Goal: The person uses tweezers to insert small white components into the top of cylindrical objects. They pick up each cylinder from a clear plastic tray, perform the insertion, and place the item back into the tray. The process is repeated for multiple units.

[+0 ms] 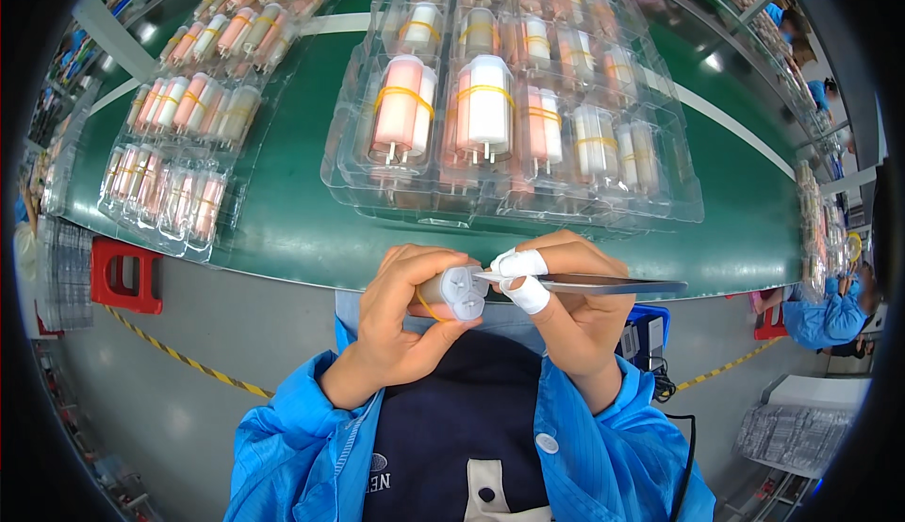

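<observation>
My left hand (391, 319) is wrapped round a small bundle of grey-white cylinders (462, 292) with a yellow rubber band about it. The bundle's round ends are turned up toward me. In my right hand (589, 314) a pair of metal tweezers (613, 285) is pinched between thumb and forefinger, both tips covered in white wraps. The tweezers' points reach the bundle's right edge; whether they grip anything there is too small to tell. Both hands are close together just in front of the green table's edge.
Stacked clear plastic trays (377, 182) with banded pink and white cylinders stand ahead on the green table (283, 230). More filled trays (174, 239) lie at the left. A red stool (127, 277) and a blue bin (660, 314) are below. At the far right sits a person in blue (820, 319).
</observation>
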`<state>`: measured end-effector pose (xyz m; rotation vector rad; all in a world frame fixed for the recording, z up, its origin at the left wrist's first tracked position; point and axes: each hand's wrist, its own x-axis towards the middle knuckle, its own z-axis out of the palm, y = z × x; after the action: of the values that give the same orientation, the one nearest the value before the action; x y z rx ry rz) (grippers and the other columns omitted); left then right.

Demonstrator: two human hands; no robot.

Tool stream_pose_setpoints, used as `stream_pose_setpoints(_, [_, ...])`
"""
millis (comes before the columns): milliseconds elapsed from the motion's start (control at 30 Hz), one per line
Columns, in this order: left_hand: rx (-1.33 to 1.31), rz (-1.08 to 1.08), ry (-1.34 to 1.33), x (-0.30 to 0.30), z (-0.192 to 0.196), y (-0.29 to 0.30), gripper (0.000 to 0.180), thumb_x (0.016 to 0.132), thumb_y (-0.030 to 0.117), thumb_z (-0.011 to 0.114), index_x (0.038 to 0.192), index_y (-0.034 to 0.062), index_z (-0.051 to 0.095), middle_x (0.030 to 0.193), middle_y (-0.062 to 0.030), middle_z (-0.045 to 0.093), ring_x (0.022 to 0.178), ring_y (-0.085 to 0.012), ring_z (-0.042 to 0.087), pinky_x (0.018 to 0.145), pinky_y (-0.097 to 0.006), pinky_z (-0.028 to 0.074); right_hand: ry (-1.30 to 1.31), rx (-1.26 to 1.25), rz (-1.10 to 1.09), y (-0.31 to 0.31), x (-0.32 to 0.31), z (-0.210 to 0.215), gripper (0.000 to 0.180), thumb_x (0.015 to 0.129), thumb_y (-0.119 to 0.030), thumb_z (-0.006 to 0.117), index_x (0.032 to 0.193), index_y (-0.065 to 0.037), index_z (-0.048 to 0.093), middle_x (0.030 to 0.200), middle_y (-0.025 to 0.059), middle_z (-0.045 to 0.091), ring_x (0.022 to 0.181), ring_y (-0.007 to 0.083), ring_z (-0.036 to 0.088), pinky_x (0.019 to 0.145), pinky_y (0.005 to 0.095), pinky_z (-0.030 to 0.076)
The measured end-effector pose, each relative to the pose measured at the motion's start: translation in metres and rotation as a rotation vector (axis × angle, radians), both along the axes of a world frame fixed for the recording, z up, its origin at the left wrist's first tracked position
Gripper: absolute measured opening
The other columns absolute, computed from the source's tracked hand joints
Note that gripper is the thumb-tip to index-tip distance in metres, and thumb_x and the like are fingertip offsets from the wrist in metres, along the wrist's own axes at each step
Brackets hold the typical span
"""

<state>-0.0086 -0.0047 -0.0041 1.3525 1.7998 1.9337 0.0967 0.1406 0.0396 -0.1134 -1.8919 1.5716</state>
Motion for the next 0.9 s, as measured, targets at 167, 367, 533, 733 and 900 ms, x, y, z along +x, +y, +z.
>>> stream_pose_setpoints(167, [0.027,0.002,0.037,-0.003,0.001,0.000,0.047,0.069,0.006,0.077,0.111,-0.0001,0.056,0.100,-0.0137,0.066,0.088,-0.0261,0.062,0.079,-0.033,0.043,0.011,-0.021,0.003,-0.001,0.000,0.001,0.014,0.078,0.001,0.068,0.092,0.001,0.067,0.087,0.0143,0.067,0.075,0.0181,0.065,0.064,0.0267,0.050])
stream_pose_setpoints(367, [0.047,0.043,0.038,-0.001,0.002,0.002,0.047,0.068,0.004,0.076,0.110,-0.0003,0.057,0.099,-0.0138,0.066,0.086,-0.0262,0.061,0.078,-0.034,0.043,-0.006,0.089,0.013,-0.001,-0.004,0.008,0.014,0.077,0.003,0.066,0.091,0.002,0.067,0.086,0.0149,0.067,0.074,0.0191,0.066,0.061,0.0265,0.051])
stream_pose_setpoints(533, [0.003,0.015,0.259,-0.010,0.007,-0.001,0.047,0.069,0.000,0.074,0.111,-0.0035,0.052,0.099,-0.0176,0.063,0.088,-0.0253,0.059,0.075,-0.036,0.045,-0.026,0.185,0.038,0.000,-0.008,0.016,0.013,0.075,0.004,0.064,0.087,0.002,0.065,0.080,0.0139,0.065,0.069,0.0212,0.065,0.060,0.0266,0.050])
stream_pose_setpoints(733, [0.015,-0.015,0.449,-0.011,0.011,0.002,0.047,0.065,0.001,0.074,0.108,-0.0013,0.055,0.091,-0.0149,0.065,0.074,-0.0261,0.060,0.071,-0.036,0.041,-0.188,0.222,0.141,0.013,-0.010,0.032,0.011,0.074,0.003,0.063,0.084,0.002,0.064,0.074,0.0129,0.063,0.064,0.0243,0.065,0.057,0.0282,0.051])
stream_pose_setpoints(900, [-0.046,-0.063,0.418,-0.012,0.010,-0.001,0.045,0.067,0.000,0.073,0.108,-0.0010,0.053,0.098,-0.0176,0.064,0.078,-0.0263,0.061,0.075,-0.037,0.044,-0.275,0.100,0.182,0.017,-0.014,0.025,0.011,0.076,0.003,0.063,0.087,0.004,0.063,0.077,0.0119,0.065,0.069,0.0198,0.068,0.060,0.0277,0.053])
